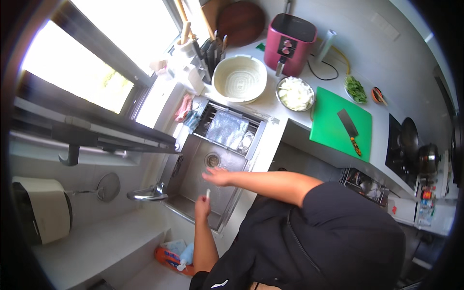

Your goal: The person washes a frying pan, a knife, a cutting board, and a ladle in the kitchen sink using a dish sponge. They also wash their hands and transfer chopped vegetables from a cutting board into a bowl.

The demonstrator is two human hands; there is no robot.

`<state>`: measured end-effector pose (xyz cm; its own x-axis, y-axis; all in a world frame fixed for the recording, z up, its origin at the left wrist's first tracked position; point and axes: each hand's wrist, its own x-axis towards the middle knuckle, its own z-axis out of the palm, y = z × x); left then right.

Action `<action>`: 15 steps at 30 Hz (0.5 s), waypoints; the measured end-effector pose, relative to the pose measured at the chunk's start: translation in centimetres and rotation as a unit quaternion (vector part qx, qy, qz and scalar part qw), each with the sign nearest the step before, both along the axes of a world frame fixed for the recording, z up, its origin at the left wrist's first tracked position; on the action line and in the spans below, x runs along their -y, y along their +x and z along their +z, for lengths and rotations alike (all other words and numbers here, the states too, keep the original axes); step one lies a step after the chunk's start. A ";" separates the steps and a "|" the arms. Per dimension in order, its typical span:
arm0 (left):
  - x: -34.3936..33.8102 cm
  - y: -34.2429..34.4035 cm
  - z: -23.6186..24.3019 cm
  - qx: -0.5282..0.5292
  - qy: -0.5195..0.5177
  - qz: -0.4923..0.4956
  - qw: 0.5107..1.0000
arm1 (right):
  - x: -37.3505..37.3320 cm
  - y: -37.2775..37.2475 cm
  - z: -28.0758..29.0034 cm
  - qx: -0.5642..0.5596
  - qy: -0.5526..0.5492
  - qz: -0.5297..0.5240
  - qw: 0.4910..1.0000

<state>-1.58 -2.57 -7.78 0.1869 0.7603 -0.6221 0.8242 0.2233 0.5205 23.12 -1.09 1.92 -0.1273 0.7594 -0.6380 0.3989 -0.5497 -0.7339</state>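
Note:
My left hand (202, 208) is over the near part of the steel sink (186, 203). Its fingers are closed, and a small white piece (208, 193) sticks up from them, too small to name. Reaching in from the right, my right hand (217, 177) hovers above the basin with fingers stretched out and nothing in it. Just beyond it is the round drain (212, 160). The chrome faucet (149, 193) stands at the sink's left side. A draining rack (253, 145) spans the far end, with a shiny grey sheet-like thing (227, 129) on it.
Behind the sink stand a cream basin (240, 79), a knife block (211, 55) and a pink air fryer (290, 43). A bowl of white cut pieces (296, 94) sits beside a green cutting board (333, 123) bearing a cleaver (347, 123). Greens (356, 89) lie farther right.

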 end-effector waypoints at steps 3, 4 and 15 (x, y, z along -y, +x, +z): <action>1.8 -0.4 7.9 0.089 0.201 0.054 0.974 | 0.7 3.2 10.5 -0.544 -0.188 -0.152 0.803; 1.6 0.5 10.0 0.106 0.218 0.031 0.970 | 0.5 5.7 9.8 -0.722 -0.144 -0.105 0.668; 3.3 1.6 31.7 0.441 0.173 0.167 0.865 | -1.7 8.5 25.7 -0.826 0.052 0.047 0.559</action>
<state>0.05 -5.91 23.96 0.2068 0.9755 -0.0744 -0.0080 0.0778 0.9969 31.64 0.61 27.66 -0.5205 0.7214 0.4568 -0.8471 -0.5036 -0.1698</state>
